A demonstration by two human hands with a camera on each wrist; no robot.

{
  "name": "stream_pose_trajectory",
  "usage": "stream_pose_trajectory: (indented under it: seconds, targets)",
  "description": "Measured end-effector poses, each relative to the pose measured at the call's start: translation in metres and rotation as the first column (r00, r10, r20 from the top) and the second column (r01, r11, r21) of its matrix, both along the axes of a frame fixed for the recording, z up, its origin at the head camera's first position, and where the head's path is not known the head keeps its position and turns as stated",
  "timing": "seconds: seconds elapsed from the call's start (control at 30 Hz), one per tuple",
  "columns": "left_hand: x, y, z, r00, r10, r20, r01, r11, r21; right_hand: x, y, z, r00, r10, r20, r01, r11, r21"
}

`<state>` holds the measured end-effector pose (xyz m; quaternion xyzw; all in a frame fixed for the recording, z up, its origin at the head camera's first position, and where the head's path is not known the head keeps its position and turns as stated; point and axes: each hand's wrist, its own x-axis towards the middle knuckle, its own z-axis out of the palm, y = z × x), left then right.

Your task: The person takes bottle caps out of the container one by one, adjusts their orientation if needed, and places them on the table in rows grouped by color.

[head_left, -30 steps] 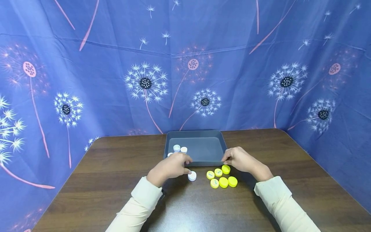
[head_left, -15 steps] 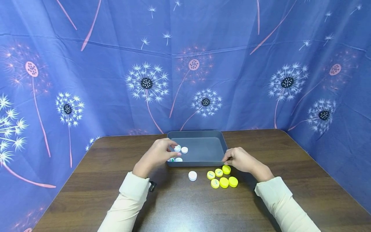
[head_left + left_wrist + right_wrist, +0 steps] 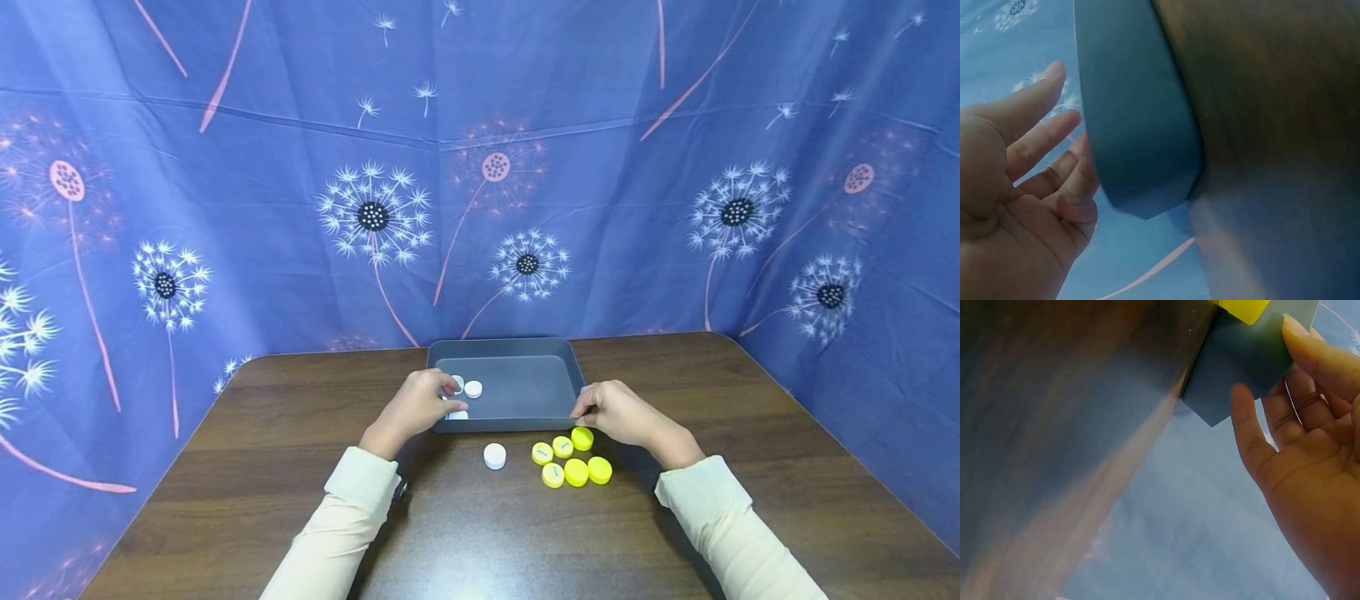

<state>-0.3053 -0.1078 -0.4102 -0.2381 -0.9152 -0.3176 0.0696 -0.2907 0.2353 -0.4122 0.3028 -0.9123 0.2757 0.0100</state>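
Note:
A dark grey tray (image 3: 525, 392) lies at the table's back edge, with several white bottle caps (image 3: 473, 389) in its left part. My left hand (image 3: 411, 408) is over the tray's left wall near those caps and partly hides them. Its thumb and fingers are spread apart with nothing between them in the left wrist view. My right hand (image 3: 618, 412) holds the tray's front right corner, thumb against the outer wall in the right wrist view. One white cap (image 3: 495, 456) sits on the table before the tray. To its right are several yellow caps (image 3: 576, 472).
The brown wooden table (image 3: 480, 533) runs back to a blue curtain (image 3: 600, 183) printed with dandelions. That curtain also hangs along the left and right sides.
From beside the lone white cap, my left hand has moved left and up to the tray's left wall, then slightly down. My right hand stays at the tray corner.

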Motion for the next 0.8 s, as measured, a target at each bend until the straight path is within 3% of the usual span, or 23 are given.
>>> stream_pose_trajectory:
  seconds: [0.27,0.43,0.8]
  targets:
    - [-0.009,0.008,-0.011,0.999,-0.026,-0.046,0.019,0.991,-0.133,0.003,0.000,0.000,1.000,-0.008,0.017,0.008,1.000,-0.015]
    - [-0.012,0.010,-0.013,0.999,-0.033,-0.011,0.031,0.983,-0.180,0.003,0.001,-0.002,1.000,-0.001,0.020,0.001,1.000,-0.019]
    - [-0.013,0.011,-0.014,1.000,-0.018,-0.008,0.016,0.977,-0.211,0.002,0.000,-0.003,1.000,0.000,0.006,0.000,1.000,-0.021]
